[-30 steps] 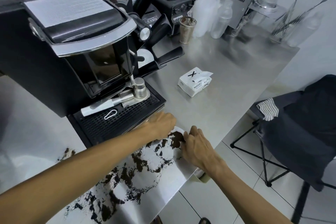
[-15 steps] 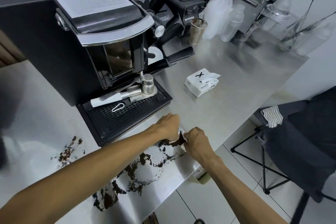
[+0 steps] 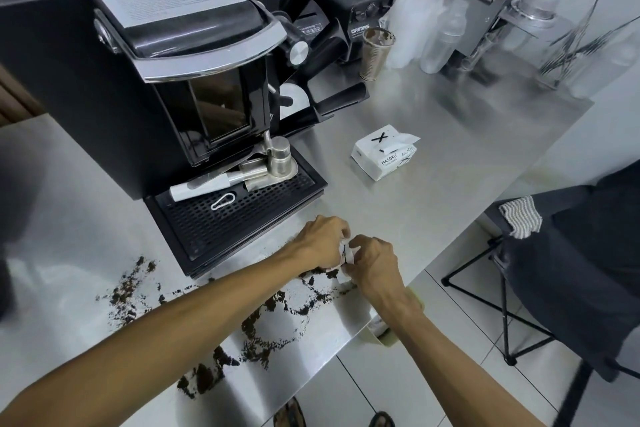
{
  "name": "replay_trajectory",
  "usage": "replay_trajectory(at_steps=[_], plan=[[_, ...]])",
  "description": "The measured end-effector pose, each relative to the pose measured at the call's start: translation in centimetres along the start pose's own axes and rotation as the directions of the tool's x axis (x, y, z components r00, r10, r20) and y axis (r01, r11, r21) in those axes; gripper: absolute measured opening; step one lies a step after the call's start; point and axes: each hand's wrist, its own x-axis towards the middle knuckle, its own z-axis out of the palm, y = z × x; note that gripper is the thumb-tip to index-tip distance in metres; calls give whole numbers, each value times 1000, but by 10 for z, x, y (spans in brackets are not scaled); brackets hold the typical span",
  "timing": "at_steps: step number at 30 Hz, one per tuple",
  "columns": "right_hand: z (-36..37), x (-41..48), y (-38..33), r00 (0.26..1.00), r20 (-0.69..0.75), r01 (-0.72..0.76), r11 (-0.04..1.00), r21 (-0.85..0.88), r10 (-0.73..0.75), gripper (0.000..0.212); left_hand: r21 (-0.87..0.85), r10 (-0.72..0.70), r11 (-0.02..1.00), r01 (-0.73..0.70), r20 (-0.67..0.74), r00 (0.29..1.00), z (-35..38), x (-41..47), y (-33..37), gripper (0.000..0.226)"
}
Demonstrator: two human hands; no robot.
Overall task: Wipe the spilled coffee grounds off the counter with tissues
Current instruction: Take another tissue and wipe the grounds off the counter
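Observation:
Dark coffee grounds (image 3: 263, 322) lie scattered over the steel counter (image 3: 433, 204) in front of the espresso machine. A white tissue (image 3: 346, 255), stained with grounds, is bunched between both hands near the counter's front edge. My left hand (image 3: 322, 239) grips its left side with curled fingers. My right hand (image 3: 375, 263) pinches its right side, knuckles touching the left hand. Most of the tissue is hidden by the fingers. A white tissue pack (image 3: 384, 154) lies farther back on the counter.
The black espresso machine (image 3: 166, 80) and its drip tray (image 3: 239, 215) stand just behind the hands. A blender, a metal cup (image 3: 375, 52) and plastic bottles line the back. A dark chair (image 3: 571, 270) with a striped cloth stands right of the counter edge.
Both hands have drawn together, gathering the flat tissue and some grounds into a bunch and lifting it slightly. The view has shifted, showing more counter on the left.

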Motion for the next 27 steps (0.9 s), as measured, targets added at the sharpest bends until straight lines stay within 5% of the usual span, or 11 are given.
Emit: replay_trajectory(at_steps=[7,14,18,27], plan=[[-3,-3,-3,999,26,43,998,-38,-42,22,48,-30,998,31,-25,999,-1,-1,5,44],[-4,-6,-7,993,68,99,994,-42,-96,51,60,-61,996,66,-69,996,-1,0,7,19],[-2,-6,-9,995,35,98,995,-34,-97,55,81,-66,994,76,-117,991,2,1,6,23],[-1,-6,-11,993,12,117,991,-58,-116,35,35,-5,999,11,-164,986,5,5,-10,10]])
